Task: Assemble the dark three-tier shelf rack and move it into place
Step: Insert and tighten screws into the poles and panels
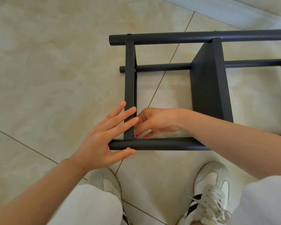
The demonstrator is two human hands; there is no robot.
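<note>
Dark rack (208, 88) sideways; likely fastening corner. Left hand (102, 140) flat on end shelf (129, 75); right hand (156, 122) curled, grip unclear. Next: tighten screw (128, 148).

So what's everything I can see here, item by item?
shelf rack: one, dark grey, lying on its side on the floor.
posts: three in clear view, dark grey round tubes, running left to right.
shelf panels: three, dark grey, crossing the posts; the right one is cut off by the frame.
screw heads: four visible, silver, on the posts and beside the left panel.
floor tiles: several, beige marbled, under everything.
sneakers: two, white with black stripes, bottom of view.
trouser legs: two, off-white, bottom corners.
left hand: fingers straight, resting on the left panel's edge and the near post's end.
right hand: fingers curled, reaching inside that corner; anything it holds is hidden.
</note>
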